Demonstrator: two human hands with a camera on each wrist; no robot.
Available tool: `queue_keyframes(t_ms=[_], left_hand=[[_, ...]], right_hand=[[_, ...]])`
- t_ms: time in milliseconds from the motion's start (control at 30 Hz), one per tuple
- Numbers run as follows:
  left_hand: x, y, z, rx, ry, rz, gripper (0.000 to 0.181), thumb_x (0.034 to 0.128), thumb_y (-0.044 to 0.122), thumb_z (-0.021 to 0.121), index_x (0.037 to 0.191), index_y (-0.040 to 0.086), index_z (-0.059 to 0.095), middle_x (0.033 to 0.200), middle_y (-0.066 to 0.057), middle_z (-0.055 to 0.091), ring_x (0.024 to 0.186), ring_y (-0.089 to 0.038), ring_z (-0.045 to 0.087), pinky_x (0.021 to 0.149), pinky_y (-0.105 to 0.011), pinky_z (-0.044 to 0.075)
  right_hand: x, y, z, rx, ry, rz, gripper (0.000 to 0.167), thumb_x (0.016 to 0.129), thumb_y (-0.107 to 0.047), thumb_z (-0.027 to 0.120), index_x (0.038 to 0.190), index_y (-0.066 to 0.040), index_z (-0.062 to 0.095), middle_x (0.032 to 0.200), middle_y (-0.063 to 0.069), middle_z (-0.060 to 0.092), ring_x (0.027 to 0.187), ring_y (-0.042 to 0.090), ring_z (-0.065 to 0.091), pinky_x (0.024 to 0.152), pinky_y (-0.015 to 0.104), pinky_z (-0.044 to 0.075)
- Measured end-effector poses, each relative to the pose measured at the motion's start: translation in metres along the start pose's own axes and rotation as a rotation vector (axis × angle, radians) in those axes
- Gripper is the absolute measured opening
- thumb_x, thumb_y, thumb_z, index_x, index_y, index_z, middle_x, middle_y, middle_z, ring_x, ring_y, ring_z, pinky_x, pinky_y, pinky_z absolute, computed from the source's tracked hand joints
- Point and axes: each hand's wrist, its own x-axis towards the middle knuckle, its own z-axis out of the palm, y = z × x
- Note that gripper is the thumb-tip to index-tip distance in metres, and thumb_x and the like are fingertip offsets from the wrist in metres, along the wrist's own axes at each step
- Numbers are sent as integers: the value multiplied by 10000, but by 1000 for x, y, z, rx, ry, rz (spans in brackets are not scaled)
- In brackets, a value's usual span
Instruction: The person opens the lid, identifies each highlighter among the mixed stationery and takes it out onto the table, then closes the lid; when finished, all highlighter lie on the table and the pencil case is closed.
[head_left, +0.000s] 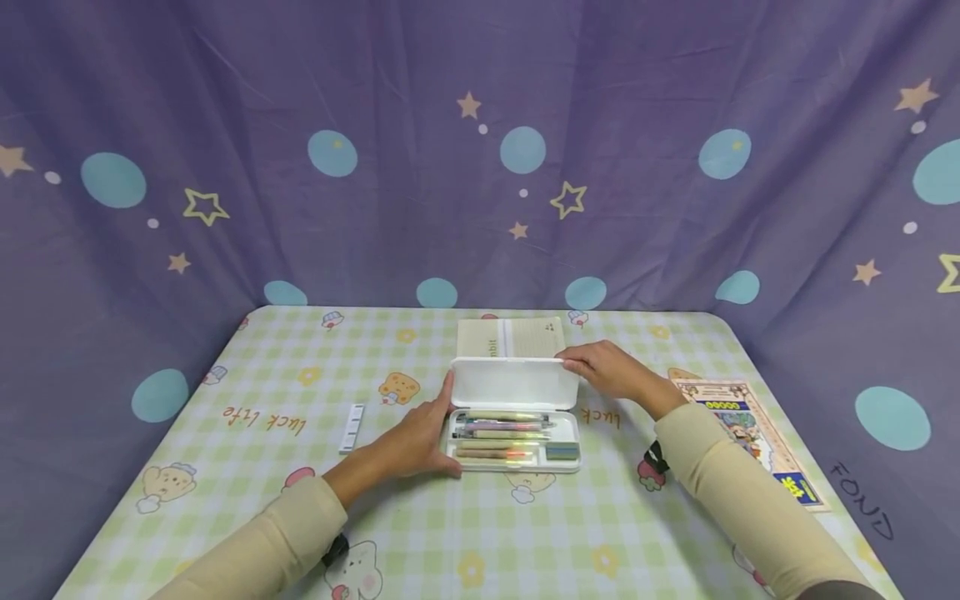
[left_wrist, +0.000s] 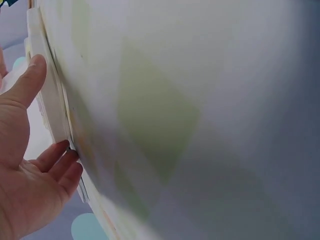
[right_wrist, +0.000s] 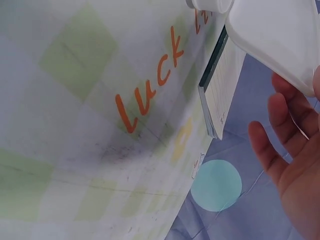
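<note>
Your left hand [head_left: 416, 437] grips the left end of the pencil case [head_left: 564, 427], thumb and fingers moderately spread. Your right hand [head_left: 609, 368] pinches the raised lid [head_left: 514, 383] by its upper right corner. Case lies open on the table [head_left: 420, 542], pens [head_left: 502, 426] inside, notebook [head_left: 510, 336] behind. Risk: if your left hold loosens, a lid tug could tip everything out.

Pens [head_left: 501, 425] lay in the case [head_left: 514, 385], a notebook [head_left: 512, 337] behind it, a strip [head_left: 351, 428] to its left, a booklet [head_left: 759, 440] right
</note>
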Motion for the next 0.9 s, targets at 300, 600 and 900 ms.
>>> queue_keyframes(t_ms=[300,600,900], left_hand=[[-2,2,0,0,7,-7,1560,620,464,958,1601,0,-163,1325,-115,620,1144,-286,612,1033,-496,470],[1,3,-2,29,15,-20,1567,599,490,959,1601,-27,-129,1300,-132,627,1163,-317,607,1037,-508,467],[1,4,1,11,6,-32,1565,610,485,960,1600,-19,-141,1291,-135,626,1177,-317,598,1044,-512,457]], right_hand=[[-6,-1,2,-59,54,46,327,1048,-312,572,1314,-171,700,1047,-16,755,870,146,682,842,408,535],[-24,-9,-5,-137,209,-25,345,1000,-213,658,1333,-122,667,914,-44,677,765,57,586,701,313,513],[-31,-25,15,-70,96,-68,357,981,-184,677,1331,-109,667,881,-95,682,746,1,583,683,253,507]])
